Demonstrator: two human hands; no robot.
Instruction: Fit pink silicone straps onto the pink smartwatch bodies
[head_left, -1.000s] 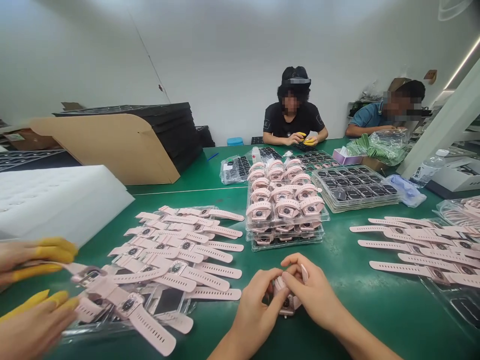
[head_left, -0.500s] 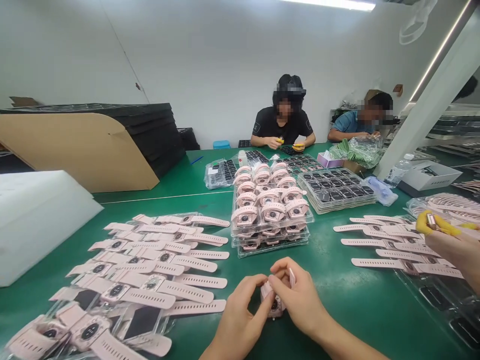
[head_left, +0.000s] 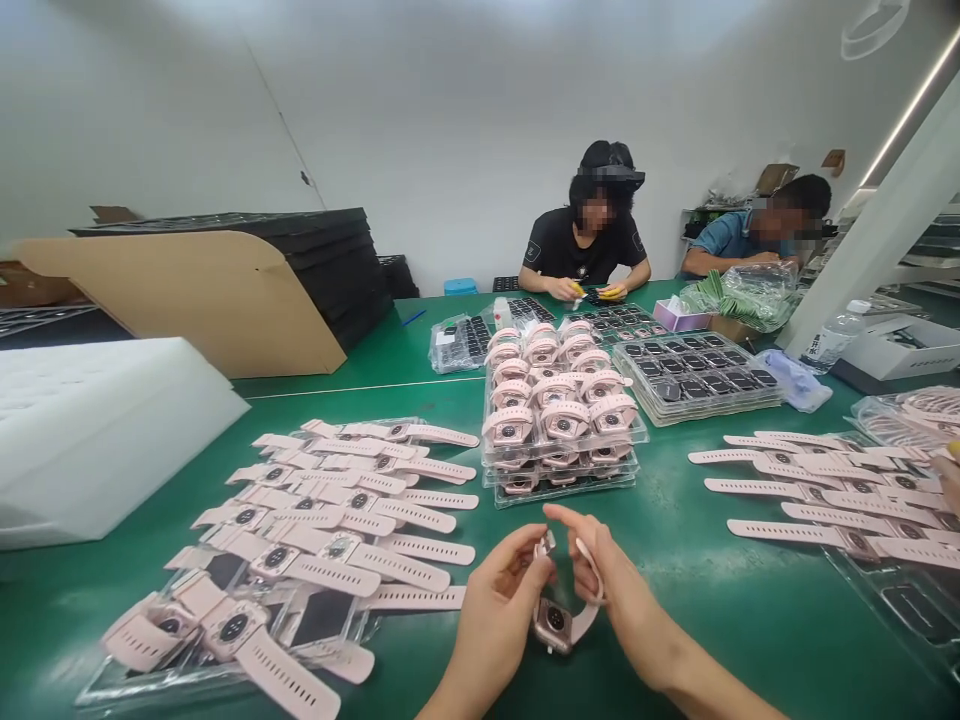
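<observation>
A pink smartwatch [head_left: 555,622] rests on the green table between my hands, its sensor back showing. My left hand [head_left: 495,605] is closed in a pinch on the end of one strap, where a small pale, shiny piece [head_left: 546,545] shows at the fingertips. The watch's other strap [head_left: 591,590] curves up against my right hand [head_left: 619,605]. My right index finger is stretched out and the fingers are apart; the strap touches the inner side of this hand. Just beyond stands a stack of clear trays [head_left: 562,485] filled with pink watches, their straps looped.
Pink watches [head_left: 360,500] with straps laid flat cover trays at left; more watches [head_left: 832,495] lie at right, near another person's hand [head_left: 951,475]. White foam [head_left: 112,430] and cardboard [head_left: 187,290] stand at left. Trays of dark watch faces [head_left: 697,375] lie behind. Two people sit across.
My hands have moved apart, and my right index finger has straightened. The watch now shows between them with one strap curving out to the right. The camera view has turned slightly left.
</observation>
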